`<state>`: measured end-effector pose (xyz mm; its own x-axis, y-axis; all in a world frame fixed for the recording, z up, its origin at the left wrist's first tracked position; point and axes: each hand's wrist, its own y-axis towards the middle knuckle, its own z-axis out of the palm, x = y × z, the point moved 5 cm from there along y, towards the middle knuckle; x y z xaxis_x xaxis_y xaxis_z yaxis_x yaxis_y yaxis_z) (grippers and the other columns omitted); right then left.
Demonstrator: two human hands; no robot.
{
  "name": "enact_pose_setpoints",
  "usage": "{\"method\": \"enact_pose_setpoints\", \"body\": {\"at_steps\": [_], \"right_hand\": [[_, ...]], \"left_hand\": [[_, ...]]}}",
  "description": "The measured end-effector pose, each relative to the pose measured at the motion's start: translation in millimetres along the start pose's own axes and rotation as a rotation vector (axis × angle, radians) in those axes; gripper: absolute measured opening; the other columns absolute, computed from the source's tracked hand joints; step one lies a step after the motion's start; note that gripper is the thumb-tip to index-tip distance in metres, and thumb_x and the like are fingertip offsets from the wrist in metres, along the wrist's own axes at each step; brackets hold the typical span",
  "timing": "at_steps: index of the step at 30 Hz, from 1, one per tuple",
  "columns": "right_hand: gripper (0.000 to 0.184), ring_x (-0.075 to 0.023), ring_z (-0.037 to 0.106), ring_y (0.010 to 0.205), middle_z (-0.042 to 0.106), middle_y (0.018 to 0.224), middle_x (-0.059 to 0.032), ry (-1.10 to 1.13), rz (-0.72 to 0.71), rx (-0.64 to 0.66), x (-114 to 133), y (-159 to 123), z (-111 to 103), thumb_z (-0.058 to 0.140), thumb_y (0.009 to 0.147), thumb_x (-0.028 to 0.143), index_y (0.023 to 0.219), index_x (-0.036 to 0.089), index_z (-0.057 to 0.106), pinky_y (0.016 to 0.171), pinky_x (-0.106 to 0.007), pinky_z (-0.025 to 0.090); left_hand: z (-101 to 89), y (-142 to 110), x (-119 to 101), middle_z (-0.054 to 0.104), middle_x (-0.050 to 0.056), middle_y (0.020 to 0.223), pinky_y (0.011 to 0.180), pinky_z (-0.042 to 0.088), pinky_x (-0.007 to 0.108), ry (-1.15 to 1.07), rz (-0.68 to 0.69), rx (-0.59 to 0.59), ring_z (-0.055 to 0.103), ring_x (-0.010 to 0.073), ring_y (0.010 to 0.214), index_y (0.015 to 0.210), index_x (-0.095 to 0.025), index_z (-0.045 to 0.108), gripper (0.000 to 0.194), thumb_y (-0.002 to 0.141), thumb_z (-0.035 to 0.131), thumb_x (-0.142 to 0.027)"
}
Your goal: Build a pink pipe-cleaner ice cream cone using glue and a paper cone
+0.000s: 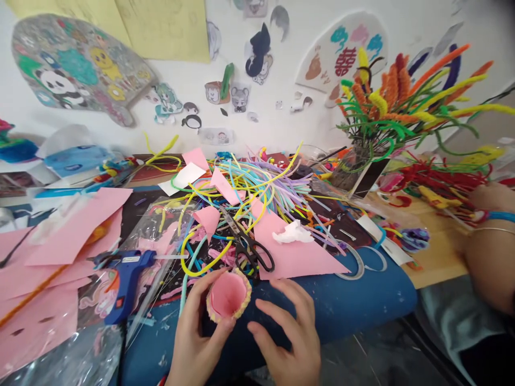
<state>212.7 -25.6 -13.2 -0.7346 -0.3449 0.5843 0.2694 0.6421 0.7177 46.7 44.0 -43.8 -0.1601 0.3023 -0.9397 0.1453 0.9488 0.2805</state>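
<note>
Pink paper cone (227, 295), rimmed in fuzzy yellow, sits in the left hand (199, 335), its wide mouth facing up toward the camera at the near edge of the blue work surface (346, 295). The left thumb presses the near rim and the fingers wrap the left side, a snug hold. The right hand (293, 332) is empty just beside it, fingers curved and loosely spread, tips aimed at the cone but apart from it. Both hands enter from below, palms turned inward.

Just beyond the cone lie black-handled scissors (254, 249), blades pointing away into a heap of coloured pipe cleaners (277, 185). A pink sheet (289, 262) bearing crumpled white tissue (293, 232) is to their right; a blue glue gun (129, 284) rests on the left.

Back right, a clear vase (346, 174) holds orange, yellow, green and purple fuzzy stems (396, 96). At far right, another person's arm (493, 252) extends beside red stems (438, 179).
</note>
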Motion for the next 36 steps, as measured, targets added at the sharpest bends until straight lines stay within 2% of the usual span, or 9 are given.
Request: {"method": "enact_pose_setpoints", "body": {"at_steps": [5,11,15,18,22,25,27,31,36], "right_hand": [[0.014,-0.0206,0.063,0.084,0.072,0.081,-0.0017,0.104,0.04,-0.049,6.8,1.6,12.3,0.073,0.086,0.016,0.097,0.023,0.07,0.079,-0.034,0.053],[0.021,-0.0188,0.059,0.074,0.071,0.076,0.0003,0.134,0.038,-0.07,11.7,-2.5,22.3,0.067,0.083,0.006,0.091,0.025,0.068,0.073,-0.033,0.049],[0.016,-0.0172,0.056,0.071,0.063,0.074,0.0008,0.124,0.132,-0.17,-2.9,-6.4,16.5,0.055,0.086,0.009,0.084,0.024,0.059,0.072,-0.032,0.044],[0.019,-0.0171,0.057,0.074,0.06,0.076,0.0006,0.067,0.267,-0.254,-33.3,-3.1,-14.8,0.044,0.092,0.014,0.079,0.024,0.053,0.069,-0.029,0.043],[0.029,-0.0165,0.051,0.068,0.054,0.069,0.0009,-0.237,0.594,-0.36,-88.6,-7.2,-82.6,0.041,0.092,0.022,0.064,0.023,0.049,0.067,-0.028,0.037],[0.037,-0.016,0.047,0.063,0.049,0.064,0.0024,-0.303,0.71,-0.379,-121.5,-20.4,-121.3,0.042,0.096,0.034,0.062,0.022,0.048,0.064,-0.029,0.035],[0.035,-0.021,0.058,0.074,0.063,0.071,-0.0013,-0.325,0.767,-0.331,-137.6,-31.2,-133.7,0.054,0.091,0.046,0.069,0.02,0.063,0.073,-0.032,0.043],[0.035,-0.0298,0.068,0.095,0.077,0.097,-0.008,-0.261,0.669,-0.179,-140.4,-38.5,-124.6,0.074,0.078,0.051,0.092,0.019,0.077,0.095,-0.04,0.047],[0.01,-0.018,0.069,0.073,0.073,0.079,-0.0015,-0.068,0.446,-0.084,-99.1,-18.6,-81.8,0.08,0.077,0.03,0.078,0.023,0.073,0.071,-0.025,0.055]], "left_hand": [[3.4,-1.8,-5.3,0.067,0.006,0.124,0.095,0.054,0.034,-0.083,-0.084,-0.105,0.064,0.0264,0.116,0.121,-0.027,0.063,0.04,0.084,0.072,-0.04],[5.6,-4.3,-3.4,0.066,0.005,0.125,0.096,0.053,0.032,-0.101,-0.072,-0.061,0.063,0.0252,0.116,0.124,-0.029,0.061,0.046,0.081,0.077,-0.036],[6.1,-6.7,-1.1,0.067,0.003,0.125,0.095,0.053,0.032,-0.118,-0.109,-0.126,0.064,0.0255,0.115,0.123,-0.031,0.061,0.044,0.082,0.074,-0.043],[5.0,-6.1,-0.3,0.067,0.004,0.125,0.096,0.052,0.032,-0.103,-0.105,-0.141,0.064,0.0255,0.115,0.122,-0.03,0.061,0.042,0.084,0.072,-0.043],[3.0,-4.1,0.6,0.066,0.005,0.128,0.098,0.052,0.034,-0.063,-0.035,-0.059,0.063,0.0264,0.118,0.126,-0.028,0.059,0.046,0.084,0.074,-0.036],[3.8,-5.1,0.5,0.064,0.004,0.13,0.1,0.05,0.033,-0.061,-0.013,-0.037,0.061,0.0252,0.119,0.129,-0.03,0.057,0.049,0.084,0.074,-0.035],[4.1,-6.2,0.3,0.064,0.004,0.131,0.102,0.047,0.033,-0.078,-0.027,-0.066,0.06,0.0244,0.12,0.129,-0.03,0.057,0.048,0.085,0.073,-0.039],[5.5,-6.9,0.0,0.062,0.003,0.132,0.104,0.045,0.031,-0.067,-0.006,-0.031,0.058,0.0225,0.121,0.131,-0.032,0.055,0.047,0.087,0.071,-0.038],[2.5,-7.8,3.3,0.06,0.004,0.135,0.104,0.046,0.031,-0.029,0.046,0.037,0.058,0.0233,0.123,0.136,-0.033,0.05,0.054,0.086,0.072,-0.033]]}}
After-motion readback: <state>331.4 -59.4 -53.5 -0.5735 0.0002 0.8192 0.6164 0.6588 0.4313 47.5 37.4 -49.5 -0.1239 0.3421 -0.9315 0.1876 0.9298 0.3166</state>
